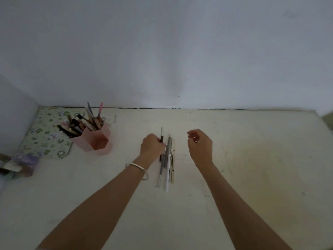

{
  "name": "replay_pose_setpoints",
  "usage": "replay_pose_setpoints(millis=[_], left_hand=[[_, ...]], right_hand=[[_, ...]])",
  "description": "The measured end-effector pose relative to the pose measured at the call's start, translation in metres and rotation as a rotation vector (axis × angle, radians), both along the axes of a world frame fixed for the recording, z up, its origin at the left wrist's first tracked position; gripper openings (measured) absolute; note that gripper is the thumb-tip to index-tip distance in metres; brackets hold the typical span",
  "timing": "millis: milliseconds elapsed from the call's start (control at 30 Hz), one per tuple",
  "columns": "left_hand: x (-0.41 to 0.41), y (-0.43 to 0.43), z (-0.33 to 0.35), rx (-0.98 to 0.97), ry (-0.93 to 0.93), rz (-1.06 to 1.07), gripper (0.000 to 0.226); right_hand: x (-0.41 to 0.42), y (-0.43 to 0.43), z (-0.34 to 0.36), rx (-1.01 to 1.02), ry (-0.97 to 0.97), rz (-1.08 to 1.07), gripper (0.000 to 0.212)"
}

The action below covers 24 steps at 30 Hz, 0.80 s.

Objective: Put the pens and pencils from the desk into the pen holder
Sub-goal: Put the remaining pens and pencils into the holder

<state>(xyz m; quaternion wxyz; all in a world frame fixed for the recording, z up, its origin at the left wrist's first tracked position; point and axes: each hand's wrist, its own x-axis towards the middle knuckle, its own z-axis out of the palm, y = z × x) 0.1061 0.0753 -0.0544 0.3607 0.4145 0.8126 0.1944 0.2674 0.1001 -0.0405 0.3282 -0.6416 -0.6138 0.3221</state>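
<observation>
A pink hexagonal pen holder (95, 139) stands at the back left of the desk, one compartment packed with several pens and pencils (82, 123), the front one showing nothing inside. At the desk's middle lies a small row of pens and pencils (168, 165), side by side and pointing away from me. My left hand (152, 146) rests at the row's left side, its fingers closed around a dark brown pen (161, 139) with a pale tip. My right hand (200, 143) hovers to the right of the row, fingers loosely curled, holding nothing.
A floral-patterned green cloth or pouch (48, 134) lies under and behind the holder. Purple and pale items (19, 165) sit at the left edge. The wall (162, 60) rises right behind the cream desk (252, 159). A bangle circles my left wrist.
</observation>
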Motion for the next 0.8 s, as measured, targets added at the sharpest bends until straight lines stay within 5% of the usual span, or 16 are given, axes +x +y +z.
replay_pose_setpoints(millis=[233, 567, 800], left_hand=[[-0.039, 0.003, 0.060, 0.359, -0.070, 0.199, 0.008], [-0.055, -0.018, 0.068, 0.449, -0.090, 0.189, 0.019], [-0.053, -0.021, 0.062, 0.487, -0.144, 0.203, 0.018]], right_hand=[[-0.036, -0.007, -0.026, -0.323, -0.263, 0.154, 0.029], [-0.059, -0.003, -0.027, -0.407, -0.475, 0.175, 0.016], [-0.070, -0.005, -0.027, -0.375, -0.578, 0.199, 0.031]])
